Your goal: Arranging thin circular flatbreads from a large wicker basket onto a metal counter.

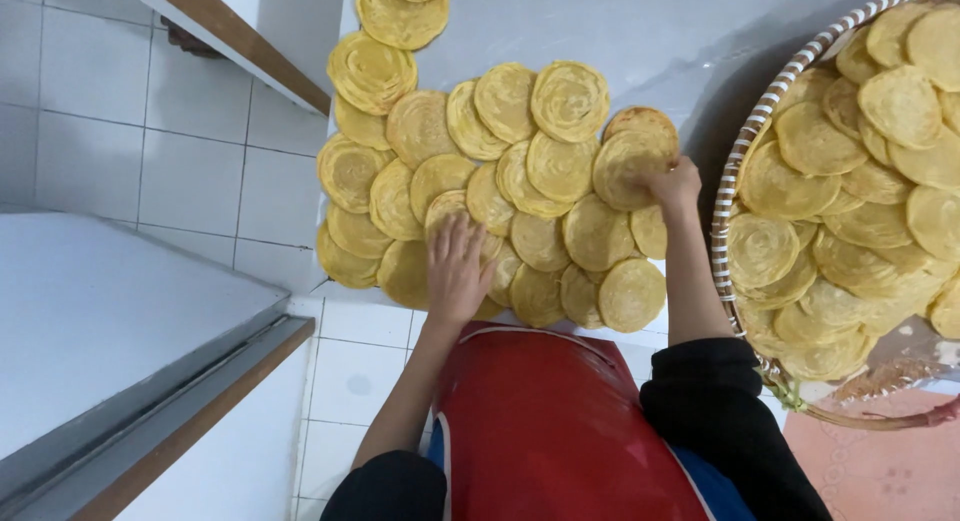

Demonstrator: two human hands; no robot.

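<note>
My left hand [458, 271] lies flat, fingers spread, on overlapping round yellow flatbreads [520, 196] spread over the grey table [660, 31]. My right hand [675, 184], at two o'clock from it, pinches the edge of one browned flatbread [630, 161]. A woven basket [745, 151], at three o'clock, holds more. Red apron [550, 431] below.
</note>
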